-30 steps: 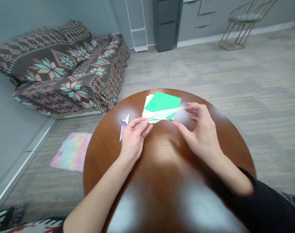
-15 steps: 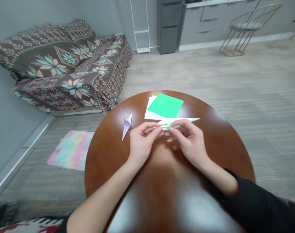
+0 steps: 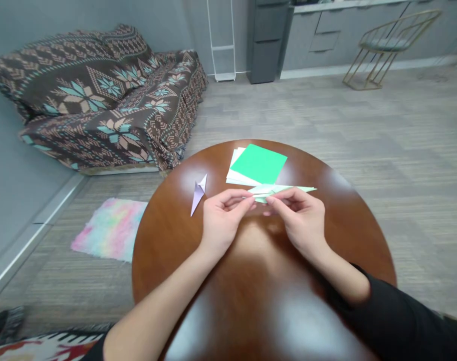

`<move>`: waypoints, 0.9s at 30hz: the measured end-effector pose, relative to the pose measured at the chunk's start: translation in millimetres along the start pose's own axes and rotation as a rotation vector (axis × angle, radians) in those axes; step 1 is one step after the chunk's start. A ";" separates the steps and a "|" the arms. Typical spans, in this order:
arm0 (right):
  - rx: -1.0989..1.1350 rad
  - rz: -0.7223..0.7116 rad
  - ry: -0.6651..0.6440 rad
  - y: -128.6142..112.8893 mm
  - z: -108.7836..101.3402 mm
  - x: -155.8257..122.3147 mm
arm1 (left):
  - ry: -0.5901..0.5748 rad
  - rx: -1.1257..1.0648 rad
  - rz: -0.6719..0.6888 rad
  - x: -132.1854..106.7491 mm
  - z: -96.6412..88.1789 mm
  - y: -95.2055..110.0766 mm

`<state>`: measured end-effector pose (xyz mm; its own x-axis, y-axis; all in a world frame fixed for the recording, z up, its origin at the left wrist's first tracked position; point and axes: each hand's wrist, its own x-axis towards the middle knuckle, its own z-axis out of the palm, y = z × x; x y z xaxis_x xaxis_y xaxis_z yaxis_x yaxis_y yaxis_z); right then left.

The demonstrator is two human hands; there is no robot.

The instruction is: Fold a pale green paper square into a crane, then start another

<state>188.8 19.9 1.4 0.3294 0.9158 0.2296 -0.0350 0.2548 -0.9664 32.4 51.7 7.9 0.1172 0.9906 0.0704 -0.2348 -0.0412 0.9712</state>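
Pale green folded paper (image 3: 270, 189) was at the centre of the frame, held above the worktop (image 3: 349, 235), its thin point reaching towards the right. The left hand (image 3: 221, 216) pinched its left end between thumb and fingers, and the right hand (image 3: 304, 219) gripped it near the middle, the fingertips of the two close together. One second earlier the left hand alone had held it, across the lower part of the green sheet (image 3: 259, 164), while the right hand stood apart with thumb and fingers spread. Now it lay lower in the frame, leaving nearly all of that sheet in view on top of the white sheets (image 3: 234, 175). The purple folded paper (image 3: 198, 195), left of centre, had been partly covered by the left hand and now showed whole. Against half a second earlier, both grips looked much the same.
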 end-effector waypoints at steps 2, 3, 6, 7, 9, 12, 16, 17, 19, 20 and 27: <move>-0.055 -0.016 0.012 0.2 -0.9 0.0 | -0.012 -0.046 -0.042 0.4 -0.4 -1.9; -0.075 -0.021 0.018 0.1 -1.0 -0.2 | -0.016 -0.068 -0.064 0.4 -0.3 -2.8; -0.073 -0.016 0.036 -1.3 0.4 -1.0 | -0.013 -0.128 -0.117 -0.2 0.7 -4.4; -0.067 -0.010 0.042 -1.9 1.3 -1.4 | -0.013 -0.143 -0.126 -0.5 1.2 -4.6; -0.051 -0.001 0.055 -3.1 3.0 -2.0 | -0.009 -0.162 -0.133 -1.0 2.2 -4.5; -0.031 0.008 0.063 -4.0 4.9 -2.9 | -0.004 -0.174 -0.134 -1.4 3.2 -3.9; 0.003 0.013 0.063 -3.9 6.2 -3.7 | 0.009 -0.171 -0.127 -1.8 3.8 -3.1; 0.013 0.014 0.064 -3.8 6.5 -3.7 | 0.014 -0.167 -0.123 -1.9 3.8 -3.0; 0.026 0.018 0.064 -3.9 6.9 -3.7 | 0.017 -0.157 -0.114 -2.3 3.9 -3.0; 0.027 0.019 0.067 -3.9 7.2 -3.6 | 0.016 -0.151 -0.107 -2.6 3.9 -3.0; 0.044 0.002 0.053 -3.7 6.9 -3.0 | 0.022 -0.123 -0.096 -3.1 3.9 -2.7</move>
<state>181.4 18.4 5.0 0.3784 0.8990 0.2204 -0.0769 0.2679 -0.9604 36.4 48.2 5.9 0.1244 0.9918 -0.0279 -0.3405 0.0690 0.9377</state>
